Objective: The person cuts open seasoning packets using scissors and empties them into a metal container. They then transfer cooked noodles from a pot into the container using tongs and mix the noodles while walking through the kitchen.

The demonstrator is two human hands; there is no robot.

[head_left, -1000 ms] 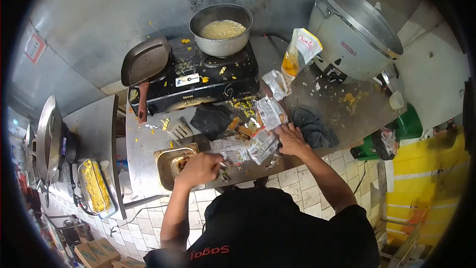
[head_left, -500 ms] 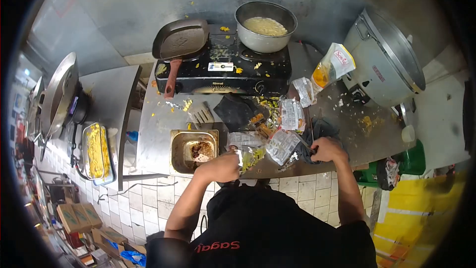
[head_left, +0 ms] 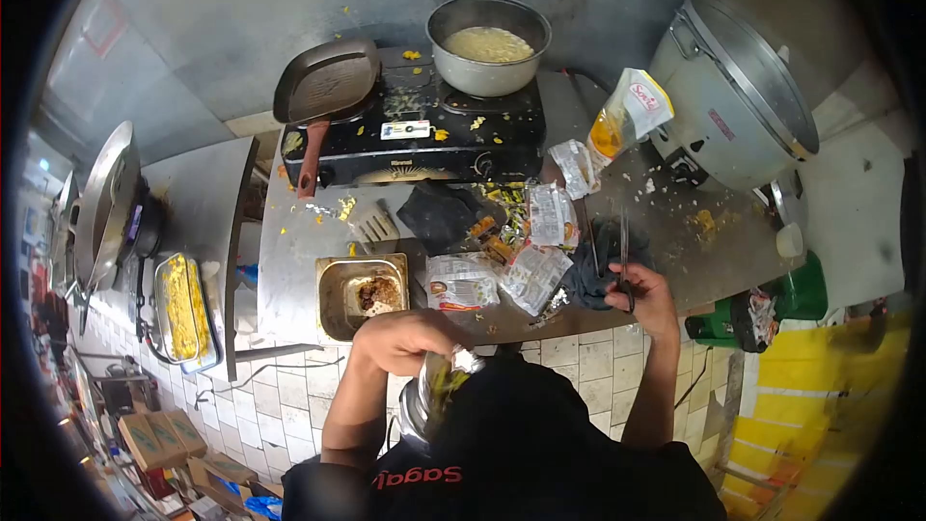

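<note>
- The desk (head_left: 289, 241), spread out under the stove (head_left: 415, 150).
- A big cooker (head_left: 719, 116), right of the stove.
- A metal container (head_left: 322, 289), before the stove's left part.
- The person's left hand (head_left: 403, 340), well in front of the stove, fingers closed round a shiny packet (head_left: 444, 382).
- The right hand (head_left: 648, 301), front-right of the stove, fingers curled on scissors (head_left: 624, 241).

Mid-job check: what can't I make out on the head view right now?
All in the head view:
- The left hand's grip on the foil packet: fingers mostly hidden behind the hand itself.
- Part of the dark cloth: covered by the right hand and scissors.
- Small print on the white packets: too small.
- Red-framed wall notice: blurred.
- Yellow sheet: cut off by the picture's dark rim.
</note>
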